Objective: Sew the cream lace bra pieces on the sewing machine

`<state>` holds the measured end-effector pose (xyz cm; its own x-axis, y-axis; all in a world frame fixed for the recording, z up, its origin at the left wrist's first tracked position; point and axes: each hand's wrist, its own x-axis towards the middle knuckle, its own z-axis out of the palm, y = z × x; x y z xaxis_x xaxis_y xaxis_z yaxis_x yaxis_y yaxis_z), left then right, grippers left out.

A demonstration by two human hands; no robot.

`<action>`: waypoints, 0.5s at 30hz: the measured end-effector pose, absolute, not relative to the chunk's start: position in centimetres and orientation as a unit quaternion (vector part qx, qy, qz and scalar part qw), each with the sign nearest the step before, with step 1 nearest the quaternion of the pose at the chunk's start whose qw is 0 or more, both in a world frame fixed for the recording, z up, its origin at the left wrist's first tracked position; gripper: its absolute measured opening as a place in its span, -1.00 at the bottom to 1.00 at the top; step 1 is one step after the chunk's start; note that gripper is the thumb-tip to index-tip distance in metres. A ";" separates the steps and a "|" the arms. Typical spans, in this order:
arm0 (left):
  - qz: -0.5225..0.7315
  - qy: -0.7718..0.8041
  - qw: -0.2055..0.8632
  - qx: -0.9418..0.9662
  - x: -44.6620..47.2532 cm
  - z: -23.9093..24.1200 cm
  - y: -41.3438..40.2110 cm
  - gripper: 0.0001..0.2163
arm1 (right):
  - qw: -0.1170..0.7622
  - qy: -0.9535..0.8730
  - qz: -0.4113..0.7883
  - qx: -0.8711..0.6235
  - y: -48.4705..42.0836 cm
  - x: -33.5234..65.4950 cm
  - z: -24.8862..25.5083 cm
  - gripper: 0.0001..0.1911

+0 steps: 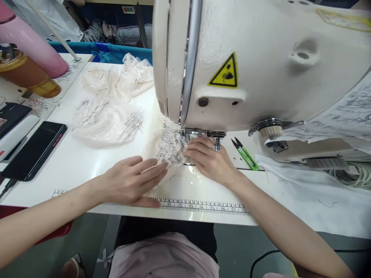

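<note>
A piece of cream lace fabric (171,148) lies under the needle area of a white sewing machine (255,65), partly hidden behind the machine head. My left hand (136,179) is open, its fingers stretched out over the lace's near left edge and its thumb apart, above the table. Close to the presser foot, my right hand (213,160) has its bent fingers closed at the right edge of the lace. Those fingertips are partly covered by the machine's thread tension knob (217,143). Right of this hand lie green thread snips (246,154), blades pointing away from me.
More cream lace (110,112) with loose dark threads is heaped at the back left. A black phone (34,150), an amber cup (31,73) and a pink bottle (37,42) stand or lie left. A printed ruler (191,206) runs along the front edge; white cloth (313,197) lies right.
</note>
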<state>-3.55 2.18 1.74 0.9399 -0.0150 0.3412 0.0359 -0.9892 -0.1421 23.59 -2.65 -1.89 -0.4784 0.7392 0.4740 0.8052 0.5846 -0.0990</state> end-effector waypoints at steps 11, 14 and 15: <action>-0.145 -0.241 -0.036 -0.959 -1.3 3.3 3.8 -0.78 | 0.299 -0.835 -0.021 -0.460 -2.6 23.3 -2.4 -0.86; -0.104 -0.172 -0.023 -0.979 0.2 2.3 6.0 -0.82 | 0.303 -0.830 -0.008 -0.469 -2.5 23.3 -2.5 -0.86; -0.111 -0.153 -0.009 -0.982 0.6 1.7 6.4 -0.85 | 0.302 -0.830 -0.004 -0.470 -2.5 23.4 -2.5 -0.85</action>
